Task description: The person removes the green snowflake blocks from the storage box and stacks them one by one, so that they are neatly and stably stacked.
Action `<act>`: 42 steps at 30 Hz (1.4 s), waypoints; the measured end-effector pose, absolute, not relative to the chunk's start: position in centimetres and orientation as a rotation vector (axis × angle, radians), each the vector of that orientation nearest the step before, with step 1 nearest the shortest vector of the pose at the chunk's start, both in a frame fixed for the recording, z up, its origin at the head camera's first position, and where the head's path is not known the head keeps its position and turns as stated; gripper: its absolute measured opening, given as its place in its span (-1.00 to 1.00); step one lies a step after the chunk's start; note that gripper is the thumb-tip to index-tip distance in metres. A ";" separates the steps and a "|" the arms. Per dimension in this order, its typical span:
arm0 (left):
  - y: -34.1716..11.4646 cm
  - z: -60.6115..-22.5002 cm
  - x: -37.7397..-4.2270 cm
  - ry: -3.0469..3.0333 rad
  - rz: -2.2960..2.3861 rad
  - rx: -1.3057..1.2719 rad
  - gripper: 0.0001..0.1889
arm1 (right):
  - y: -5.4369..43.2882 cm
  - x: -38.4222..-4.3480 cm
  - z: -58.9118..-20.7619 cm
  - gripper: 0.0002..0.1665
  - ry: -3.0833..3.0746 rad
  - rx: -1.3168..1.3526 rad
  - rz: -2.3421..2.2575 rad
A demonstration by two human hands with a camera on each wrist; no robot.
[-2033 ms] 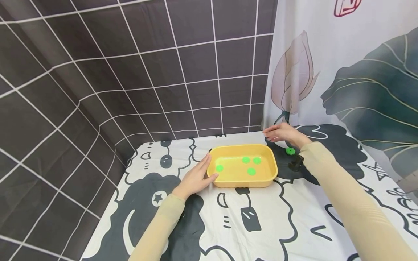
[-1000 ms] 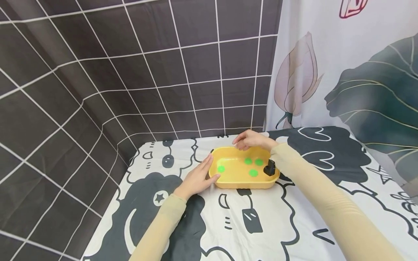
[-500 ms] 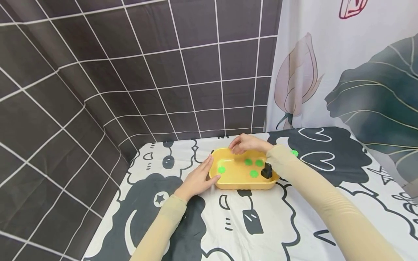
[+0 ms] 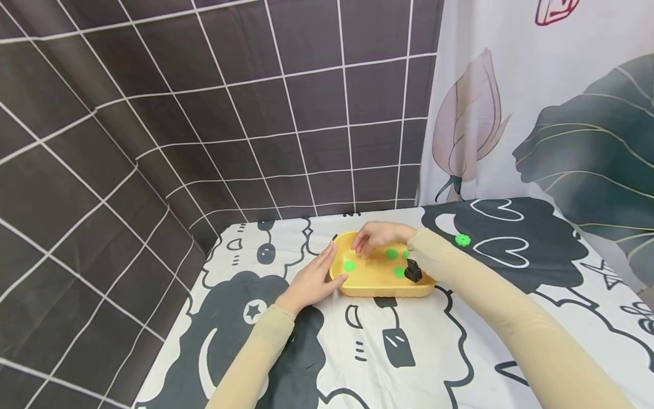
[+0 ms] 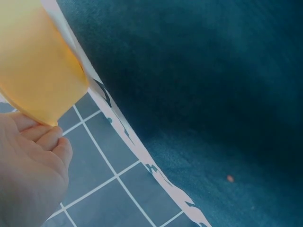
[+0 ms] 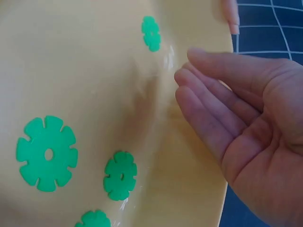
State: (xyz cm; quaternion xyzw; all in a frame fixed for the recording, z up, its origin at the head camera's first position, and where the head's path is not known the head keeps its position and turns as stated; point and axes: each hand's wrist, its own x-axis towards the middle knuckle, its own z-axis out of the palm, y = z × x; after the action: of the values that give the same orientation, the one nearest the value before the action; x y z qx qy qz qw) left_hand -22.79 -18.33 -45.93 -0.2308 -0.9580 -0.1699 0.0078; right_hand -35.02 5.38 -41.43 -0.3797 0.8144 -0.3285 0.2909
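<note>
A yellow plastic tray [image 4: 378,289] sits on the patterned cloth. In it lie several flat green snowflake discs, notched round the edge with a centre hole; one large disc [image 6: 47,153] shows clearly in the right wrist view. My left hand [image 4: 311,281] holds the tray's left end, thumb at the near rim. In the left wrist view its fingers [image 5: 40,135] bend against the tray's corner. My right hand [image 4: 380,234] reaches over the far rim into the tray. Its fingertips [image 6: 182,90] hang loosely bent above the bottom, near a disc [image 6: 151,34], with nothing between them.
Another green disc [image 4: 462,240] lies on the cloth [image 4: 357,352], right of the tray. A black camera [image 4: 413,271] on the right wrist overlaps the tray's right part. A dark gridded curtain [image 4: 286,113] hangs behind, with a white leaf-print curtain [image 4: 511,57] at the right.
My right hand has moved left from beyond the tray's right end and lowered into the tray. The disc on the cloth, hidden by the arm a second ago, shows again. The left hand stays put.
</note>
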 end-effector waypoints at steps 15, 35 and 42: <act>-18.4 -46.1 -22.8 -2.998 -0.526 -0.717 -0.11 | 4.0 -35.2 -42.7 -0.55 2.168 -1.020 -0.789; -18.5 -46.0 -22.9 -2.992 -0.519 -0.717 -0.09 | 1.6 -34.9 -44.1 -0.63 2.222 -1.063 -0.639; -18.4 -46.1 -23.0 -2.989 -0.519 -0.721 -0.10 | 1.3 -34.8 -44.3 -0.71 2.255 -1.104 -0.586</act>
State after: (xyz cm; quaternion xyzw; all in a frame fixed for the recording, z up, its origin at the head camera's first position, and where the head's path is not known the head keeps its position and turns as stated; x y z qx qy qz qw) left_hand -22.95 -18.42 -46.09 -0.2311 -0.9585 -0.1663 0.0119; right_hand -34.75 1.25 -44.27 -0.4113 0.8402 -0.2183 0.2780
